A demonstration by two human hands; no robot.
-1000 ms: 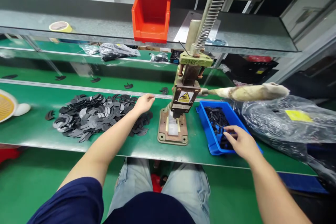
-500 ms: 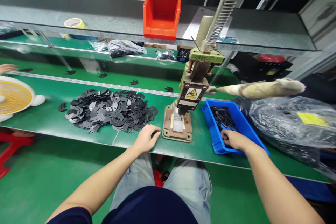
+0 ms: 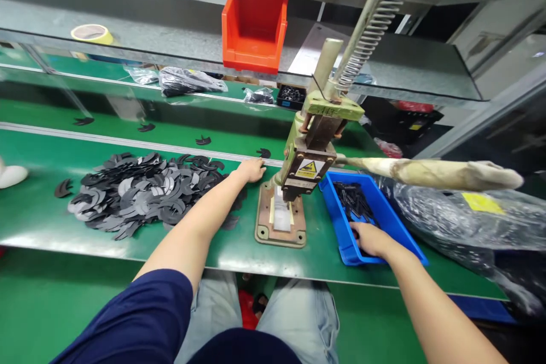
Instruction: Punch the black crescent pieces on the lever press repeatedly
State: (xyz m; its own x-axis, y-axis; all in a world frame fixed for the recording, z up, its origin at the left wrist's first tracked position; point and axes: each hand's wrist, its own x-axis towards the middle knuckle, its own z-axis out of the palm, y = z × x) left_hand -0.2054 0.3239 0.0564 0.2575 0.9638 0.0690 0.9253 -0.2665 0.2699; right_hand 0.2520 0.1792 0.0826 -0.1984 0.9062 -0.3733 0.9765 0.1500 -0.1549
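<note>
My left hand [image 3: 251, 170] lies flat with fingers stretched out at the far right end of a pile of black crescent-shaped pieces [image 3: 136, 190], just left of the hand press [image 3: 305, 151]. Nothing shows in it. One loose black piece [image 3: 264, 152] sits just beyond its fingertips on the belt. My right hand [image 3: 369, 239] is inside the blue bin [image 3: 341, 222], fingers curled down among small black parts [image 3: 352, 199]. What they grip is hidden. The press's base plate [image 3: 279, 222] stands between my two hands.
The press's long padded handle [image 3: 430, 173] sticks out right, above a clear plastic bag [image 3: 469, 216]. A spring rises from the press to the shelf. On the shelf are a red bin [image 3: 253, 25] and a tape roll [image 3: 91, 34]. Bags [image 3: 187, 81] lie beyond the belt.
My left hand moved from the front edge beside the press base to the far side of the pile near the rail. My right hand stayed in the blue bin. The view shifted.
</note>
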